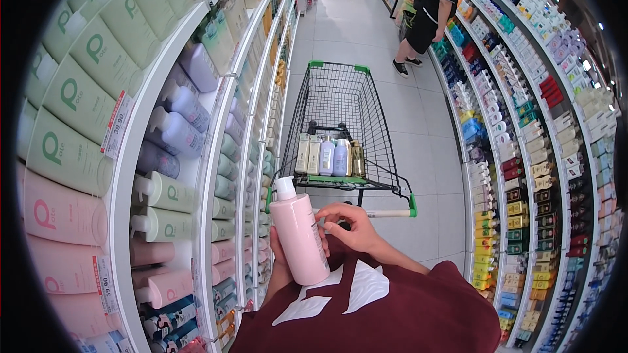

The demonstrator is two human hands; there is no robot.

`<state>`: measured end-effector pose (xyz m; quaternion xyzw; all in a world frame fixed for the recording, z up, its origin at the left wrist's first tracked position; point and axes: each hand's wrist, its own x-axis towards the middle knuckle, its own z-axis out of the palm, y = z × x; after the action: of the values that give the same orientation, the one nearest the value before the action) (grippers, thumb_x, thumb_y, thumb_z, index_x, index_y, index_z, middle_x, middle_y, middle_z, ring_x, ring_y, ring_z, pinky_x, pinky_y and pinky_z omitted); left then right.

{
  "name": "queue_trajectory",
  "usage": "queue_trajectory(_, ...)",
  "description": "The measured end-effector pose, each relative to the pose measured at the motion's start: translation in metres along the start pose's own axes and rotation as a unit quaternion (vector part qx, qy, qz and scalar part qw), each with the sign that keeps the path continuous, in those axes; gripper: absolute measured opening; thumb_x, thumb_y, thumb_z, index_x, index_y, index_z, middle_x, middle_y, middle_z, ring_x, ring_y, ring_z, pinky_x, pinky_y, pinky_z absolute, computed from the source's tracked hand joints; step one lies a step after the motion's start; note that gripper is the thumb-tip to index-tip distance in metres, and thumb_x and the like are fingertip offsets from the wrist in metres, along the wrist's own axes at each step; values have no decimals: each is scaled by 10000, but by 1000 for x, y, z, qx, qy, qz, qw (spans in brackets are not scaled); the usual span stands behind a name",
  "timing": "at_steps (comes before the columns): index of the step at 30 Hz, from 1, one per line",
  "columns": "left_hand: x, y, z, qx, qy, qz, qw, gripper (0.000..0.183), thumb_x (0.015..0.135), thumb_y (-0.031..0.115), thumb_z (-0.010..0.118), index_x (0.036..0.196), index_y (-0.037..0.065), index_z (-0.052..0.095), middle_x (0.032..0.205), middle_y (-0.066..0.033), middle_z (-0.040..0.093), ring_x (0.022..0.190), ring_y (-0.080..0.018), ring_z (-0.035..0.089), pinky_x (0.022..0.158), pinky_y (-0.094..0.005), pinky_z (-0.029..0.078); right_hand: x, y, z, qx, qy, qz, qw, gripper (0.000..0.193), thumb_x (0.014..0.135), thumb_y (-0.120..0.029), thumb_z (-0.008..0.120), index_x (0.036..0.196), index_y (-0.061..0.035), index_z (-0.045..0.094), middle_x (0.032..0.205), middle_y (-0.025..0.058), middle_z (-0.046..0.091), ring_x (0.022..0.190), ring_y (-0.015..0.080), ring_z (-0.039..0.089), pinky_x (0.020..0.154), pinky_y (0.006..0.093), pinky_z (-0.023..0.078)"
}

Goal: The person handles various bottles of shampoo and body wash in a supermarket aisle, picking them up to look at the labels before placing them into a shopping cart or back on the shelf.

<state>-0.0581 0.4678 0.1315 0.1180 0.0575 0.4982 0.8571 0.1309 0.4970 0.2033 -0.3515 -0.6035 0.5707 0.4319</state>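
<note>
A pink pump bottle (299, 238) with a white pump head is held tilted in front of my chest. My left hand (277, 248) is wrapped round its left and back side, mostly hidden behind it. At the bottle's right edge, by the printed label, is my right hand (352, 227); its fingers are bent and apart, with the fingertips at or close to the bottle. Just beyond my hands stands a black wire shopping cart (337, 68) with green corners. Several bottles (340, 157) and pale boxes (309, 154) stand upright at its near end.
Close on the left, shelves hold green and pink pouches (69, 91), purple pump bottles (180, 132) and green pump bottles (167, 223). Shelves of coloured bottles (517, 176) line the right. A person in black (435, 6) stands farther along the tiled aisle (418, 150).
</note>
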Motion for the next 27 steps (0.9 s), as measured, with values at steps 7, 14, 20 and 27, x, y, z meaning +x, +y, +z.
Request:
queue_trajectory(7,2,1,3,27,-5,-2,1000,1032,853,838,362,1380,-48,400,1085,-238,588,876,-384,664,727,-550,589,2,1,-4,-17,8,-2,1000,240,928,-20,606,1163,-3,651,1180,106,637,861,105,616,820,281,511)
queue_trajectory(14,4,1,1,34,-9,-5,999,1016,855,836,364,1387,-28,399,1088,-237,586,889,-381,663,735,-546,593,4,0,-2,-24,23,-13,999,235,912,-13,610,1142,5,656,1098,103,649,792,98,632,779,266,508)
queue_trajectory(20,8,1,6,38,-9,-6,999,1006,861,832,362,1425,-2,386,1099,-218,594,931,-364,660,783,-538,586,4,1,-6,-15,4,18,1000,258,937,-45,588,1189,-9,629,1177,99,626,878,116,609,807,282,505)
queue_trajectory(27,8,14,27,162,74,32,984,977,847,564,649,1519,-21,248,1438,-217,454,1276,-344,524,1071,-512,438,6,-4,-9,-23,-8,31,999,508,953,-194,626,1411,-41,468,1372,136,485,1181,176,539,983,336,473)
